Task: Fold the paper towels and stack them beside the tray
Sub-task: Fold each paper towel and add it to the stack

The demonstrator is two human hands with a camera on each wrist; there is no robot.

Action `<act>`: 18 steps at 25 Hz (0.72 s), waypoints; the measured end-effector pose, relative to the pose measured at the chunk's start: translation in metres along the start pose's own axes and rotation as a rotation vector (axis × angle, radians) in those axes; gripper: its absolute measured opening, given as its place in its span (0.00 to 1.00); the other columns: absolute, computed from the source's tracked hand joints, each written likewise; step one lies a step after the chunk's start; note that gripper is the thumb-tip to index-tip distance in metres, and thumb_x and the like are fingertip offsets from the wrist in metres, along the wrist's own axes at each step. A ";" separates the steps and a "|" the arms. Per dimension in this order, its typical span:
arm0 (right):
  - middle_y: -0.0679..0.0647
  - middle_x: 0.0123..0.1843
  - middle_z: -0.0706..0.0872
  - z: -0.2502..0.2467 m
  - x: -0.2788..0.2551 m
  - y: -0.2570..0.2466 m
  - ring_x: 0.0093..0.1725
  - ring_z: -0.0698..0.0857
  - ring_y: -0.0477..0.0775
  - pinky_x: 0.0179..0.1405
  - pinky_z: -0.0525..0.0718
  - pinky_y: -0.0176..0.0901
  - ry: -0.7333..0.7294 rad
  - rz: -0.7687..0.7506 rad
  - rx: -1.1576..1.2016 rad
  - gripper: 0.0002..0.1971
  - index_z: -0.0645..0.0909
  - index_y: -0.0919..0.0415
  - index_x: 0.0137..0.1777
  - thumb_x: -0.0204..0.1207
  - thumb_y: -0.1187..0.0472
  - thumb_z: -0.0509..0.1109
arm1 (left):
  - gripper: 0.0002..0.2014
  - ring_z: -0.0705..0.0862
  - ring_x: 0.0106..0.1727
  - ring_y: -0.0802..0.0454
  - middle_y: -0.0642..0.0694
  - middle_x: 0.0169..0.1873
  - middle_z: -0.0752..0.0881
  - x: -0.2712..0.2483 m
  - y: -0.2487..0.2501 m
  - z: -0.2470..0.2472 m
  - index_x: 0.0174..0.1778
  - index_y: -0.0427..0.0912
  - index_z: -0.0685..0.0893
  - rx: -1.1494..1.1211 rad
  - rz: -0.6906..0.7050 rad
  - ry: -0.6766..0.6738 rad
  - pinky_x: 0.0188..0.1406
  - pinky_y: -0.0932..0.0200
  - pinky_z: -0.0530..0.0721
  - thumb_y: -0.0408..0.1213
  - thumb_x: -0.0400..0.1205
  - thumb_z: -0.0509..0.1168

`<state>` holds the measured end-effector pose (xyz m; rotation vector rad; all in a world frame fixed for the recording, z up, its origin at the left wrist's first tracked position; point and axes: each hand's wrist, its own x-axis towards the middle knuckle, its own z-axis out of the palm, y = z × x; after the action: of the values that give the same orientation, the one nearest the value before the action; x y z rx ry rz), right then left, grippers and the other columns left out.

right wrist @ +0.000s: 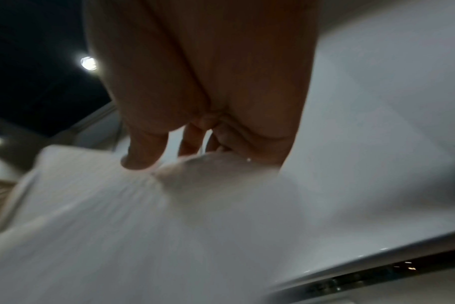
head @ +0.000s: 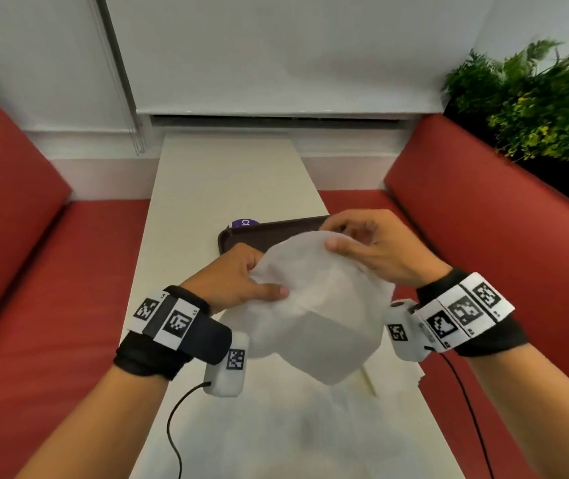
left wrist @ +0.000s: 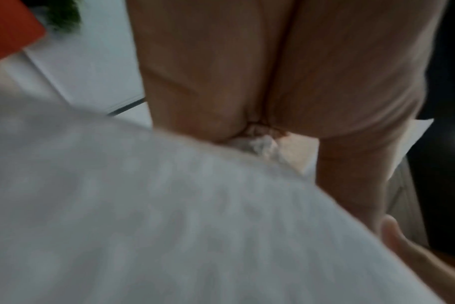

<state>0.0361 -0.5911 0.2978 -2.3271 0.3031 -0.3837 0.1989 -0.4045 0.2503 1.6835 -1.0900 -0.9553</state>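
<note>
Left hand (head: 241,283) fingers pinch the near-left edge of 1 paper towel (head: 314,305), thumb on top, other fingers hidden under the sheet; the left wrist view shows the sheet bunched at the pinch. Right hand (head: 376,247) fingers pinch the far-right edge, thumb and index on it, remaining fingers curled loosely. The towel is held in the air above the surface (head: 228,174), bowed upward between the 2 grips, lower part hanging slack toward the person. The dark tray (head: 241,233) sits just beyond it, with a purple disc (head: 245,223) at its far edge. More white sheets (head: 393,371) appear to lie on the surface under the right wrist; too blurred to tell whether they are folded. My read: the fold isn't set yet and the sheet is being squared up for it. To do it well: get both pinches onto matching corners, pull gently apart until the bow goes flat, then lay it on the surface and bring edge to edge before creasing. Keep the pinch light; thin tissue tears or wrinkles if tugged, and the bunching at the left grip will carry into the crease. Run 1 flat finger along the fold. Main risk: skewed corners, giving a lopsided piece that won't stack square beside the tray.
</note>
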 end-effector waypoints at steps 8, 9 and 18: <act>0.62 0.52 0.90 0.047 -0.048 0.056 0.48 0.90 0.57 0.43 0.89 0.46 0.051 0.404 0.938 0.48 0.79 0.64 0.64 0.49 0.31 0.81 | 0.34 0.90 0.50 0.45 0.39 0.50 0.90 0.002 -0.025 -0.006 0.51 0.40 0.87 -0.576 0.023 0.200 0.41 0.58 0.88 0.48 0.49 0.85; 0.61 0.53 0.90 0.054 -0.047 0.055 0.49 0.90 0.57 0.44 0.88 0.45 0.028 0.363 0.932 0.40 0.84 0.64 0.59 0.53 0.35 0.82 | 0.35 0.89 0.50 0.45 0.39 0.50 0.90 0.002 -0.026 -0.004 0.51 0.40 0.87 -0.574 0.021 0.201 0.41 0.57 0.88 0.49 0.49 0.85; 0.63 0.55 0.90 0.041 -0.032 0.059 0.52 0.90 0.60 0.45 0.88 0.46 0.174 0.236 0.850 0.21 0.85 0.68 0.57 0.67 0.56 0.76 | 0.22 0.90 0.47 0.46 0.42 0.46 0.91 -0.004 -0.023 -0.002 0.52 0.37 0.86 -0.508 0.014 0.309 0.39 0.58 0.88 0.42 0.64 0.77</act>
<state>0.0153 -0.5952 0.2225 -1.4141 0.3978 -0.4808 0.2054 -0.3956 0.2298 1.3412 -0.5894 -0.8401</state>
